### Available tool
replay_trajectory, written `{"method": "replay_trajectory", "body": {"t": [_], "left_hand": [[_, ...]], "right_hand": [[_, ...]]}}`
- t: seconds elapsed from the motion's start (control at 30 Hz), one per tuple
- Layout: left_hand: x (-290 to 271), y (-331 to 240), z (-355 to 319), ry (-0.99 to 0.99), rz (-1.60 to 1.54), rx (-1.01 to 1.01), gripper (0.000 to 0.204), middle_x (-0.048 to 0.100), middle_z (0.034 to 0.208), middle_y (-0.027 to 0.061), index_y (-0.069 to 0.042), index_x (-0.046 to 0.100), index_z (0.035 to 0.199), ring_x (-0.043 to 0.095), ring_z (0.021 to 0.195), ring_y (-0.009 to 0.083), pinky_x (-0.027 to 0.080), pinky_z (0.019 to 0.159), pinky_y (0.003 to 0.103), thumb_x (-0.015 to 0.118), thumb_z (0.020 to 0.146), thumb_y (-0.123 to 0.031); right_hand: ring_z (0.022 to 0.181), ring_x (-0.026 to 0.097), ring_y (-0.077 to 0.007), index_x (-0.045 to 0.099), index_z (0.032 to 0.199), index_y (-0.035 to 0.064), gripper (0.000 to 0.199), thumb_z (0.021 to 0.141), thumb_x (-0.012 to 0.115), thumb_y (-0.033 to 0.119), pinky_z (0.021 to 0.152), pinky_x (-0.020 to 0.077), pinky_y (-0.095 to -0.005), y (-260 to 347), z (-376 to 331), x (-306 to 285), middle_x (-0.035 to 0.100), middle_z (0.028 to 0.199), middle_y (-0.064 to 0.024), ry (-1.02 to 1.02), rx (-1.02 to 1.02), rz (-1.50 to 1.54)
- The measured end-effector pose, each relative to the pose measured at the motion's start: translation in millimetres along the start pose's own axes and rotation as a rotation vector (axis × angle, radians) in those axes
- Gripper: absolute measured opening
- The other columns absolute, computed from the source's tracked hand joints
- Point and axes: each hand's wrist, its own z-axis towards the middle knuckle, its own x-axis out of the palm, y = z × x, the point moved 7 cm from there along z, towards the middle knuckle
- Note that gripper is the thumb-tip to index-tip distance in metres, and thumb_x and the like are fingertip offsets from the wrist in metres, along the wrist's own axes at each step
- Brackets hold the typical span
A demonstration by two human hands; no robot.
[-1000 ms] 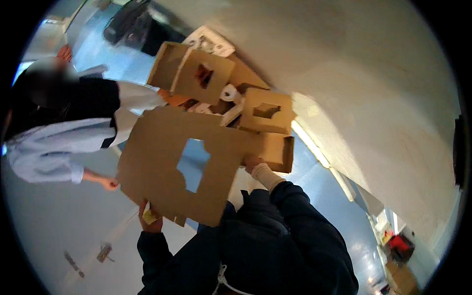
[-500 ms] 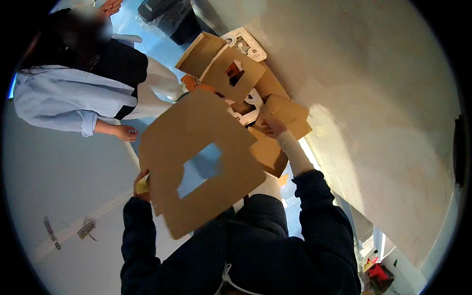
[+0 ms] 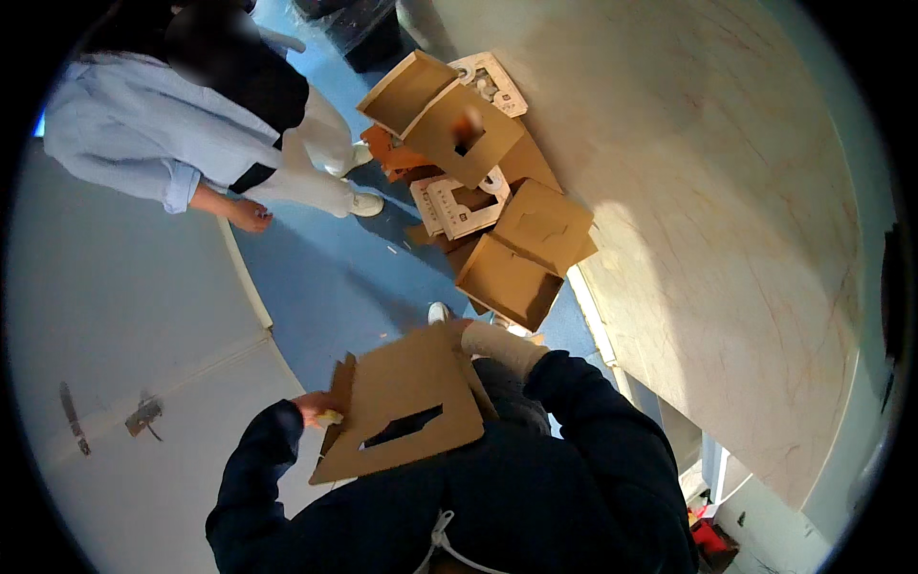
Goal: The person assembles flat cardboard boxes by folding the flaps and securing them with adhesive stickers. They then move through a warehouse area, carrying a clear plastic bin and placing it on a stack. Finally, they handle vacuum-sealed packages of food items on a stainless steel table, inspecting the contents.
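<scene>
A brown cardboard box blank (image 3: 402,383) with an irregular cut-out window is in front of my body, its side flaps bent up. My left hand (image 3: 317,409) is closed on its left flap, and a small yellow thing shows by the fingers. At the far right corner, my right hand (image 3: 461,332) grips the edge; its fingers are partly hidden by the board. A pale wrap covers my right wrist.
Beyond, open brown boxes (image 3: 516,282) and white printed card pieces (image 3: 464,206) lie piled beside a marbled table (image 3: 708,239). Another person (image 3: 163,134) stands at far left on the blue floor (image 3: 325,297). A black bin (image 3: 368,38) stands behind.
The cardboard blank has come down toward my body, and its flaps are now bent. My right hand has left the brown box on the pile and taken hold of the blank.
</scene>
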Motion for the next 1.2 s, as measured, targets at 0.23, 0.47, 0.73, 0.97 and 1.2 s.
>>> {"method": "replay_trajectory", "body": {"t": [0.23, 0.47, 0.73, 0.97, 1.2], "left_hand": [[33, 14, 54, 0.177, 0.083, -0.524, 0.026, 0.060, 0.094, 0.0159, -0.005, 0.060, 0.096, 0.056, 0.085, 0.0301, 0.043, 0.075, 0.038, 0.046, 0.080, -0.020], [14, 23, -6, -0.370, -0.389, -0.212, 0.034, 0.054, 0.104, 0.0162, 0.003, 0.048, 0.112, 0.053, 0.094, 0.0262, 0.040, 0.084, 0.035, 0.037, 0.084, -0.014], [38, 36, -50, -0.303, -0.045, 0.051, 0.043, 0.051, 0.111, 0.0087, -0.015, 0.048, 0.116, 0.057, 0.084, 0.0216, 0.046, 0.075, 0.032, 0.042, 0.075, -0.003], [38, -4, -40, -0.280, 0.405, -0.009, 0.046, 0.036, 0.126, 0.0101, -0.025, 0.046, 0.115, 0.057, 0.070, 0.0296, 0.048, 0.066, 0.039, 0.053, 0.072, -0.011], [53, 34, 8, -0.495, -0.412, -0.078, 0.064, 0.045, 0.119, 0.0081, -0.021, 0.032, 0.128, 0.046, 0.054, 0.0156, 0.043, 0.056, 0.026, 0.047, 0.071, 0.001]], "right_hand": [[0.089, 0.056, -0.0289, 0.060, 0.098, 0.0052, 0.033, 0.077, 0.055, 0.031, 0.073, 0.0451, -0.0403, 25, 7, 97, 0.059, 0.099, -0.0133, 0.335, -0.074, -0.397], [0.108, 0.046, -0.0293, 0.056, 0.104, 0.0106, 0.030, 0.081, 0.049, 0.028, 0.090, 0.0373, -0.0360, 64, -96, 20, 0.049, 0.116, -0.0138, -0.100, -0.185, 0.393], [0.114, 0.039, -0.0311, 0.056, 0.091, 0.0074, 0.027, 0.065, 0.055, 0.000, 0.096, 0.0321, -0.0337, 107, -170, -13, 0.050, 0.112, -0.0142, -0.375, -0.781, -0.171], [0.107, 0.048, -0.0208, 0.054, 0.073, 0.0124, 0.008, 0.070, 0.058, 0.006, 0.098, 0.0283, -0.0404, 90, -172, -13, 0.060, 0.086, -0.0007, -0.086, -0.624, 0.061], [0.104, 0.051, -0.0197, 0.054, 0.071, 0.0137, 0.008, 0.072, 0.056, 0.006, 0.099, 0.0274, -0.0401, 52, -178, -19, 0.061, 0.087, 0.0007, -0.100, -0.654, -0.089]]}}
